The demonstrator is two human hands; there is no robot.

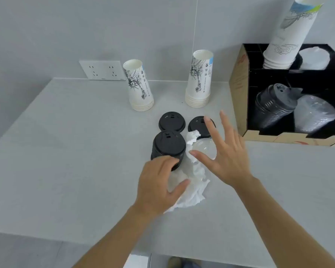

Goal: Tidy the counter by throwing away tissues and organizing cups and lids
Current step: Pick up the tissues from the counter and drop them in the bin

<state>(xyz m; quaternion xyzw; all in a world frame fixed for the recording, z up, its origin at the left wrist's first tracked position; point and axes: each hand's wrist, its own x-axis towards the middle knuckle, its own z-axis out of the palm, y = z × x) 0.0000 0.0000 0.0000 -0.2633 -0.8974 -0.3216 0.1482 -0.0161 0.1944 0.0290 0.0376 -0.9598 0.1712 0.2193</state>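
Note:
Crumpled white tissue (pixel 194 192) lies on the grey counter (pixel 66 151) beside a clear dome lid (pixel 204 147). A stack of black lids (pixel 168 147) stands just left of it. Two single black lids (pixel 172 121) (pixel 197 124) lie flat behind. My left hand (pixel 159 186) lies over the tissue's left part, fingertips against the base of the black stack, thumb spread on the tissue. My right hand (pixel 226 155) hovers open with fingers spread above the clear lid and tissue. Two upside-down stacks of printed paper cups (pixel 139 88) (pixel 200 78) stand farther back.
A cardboard organizer (pixel 240 88) at the right holds a tall cup stack (pixel 290 35), white lids (pixel 313 58), black lids (pixel 271 108) and clear lids (pixel 314 115). A wall socket (pixel 103 70) sits behind the counter. The counter's front edge (pixel 46 235) runs below my arms.

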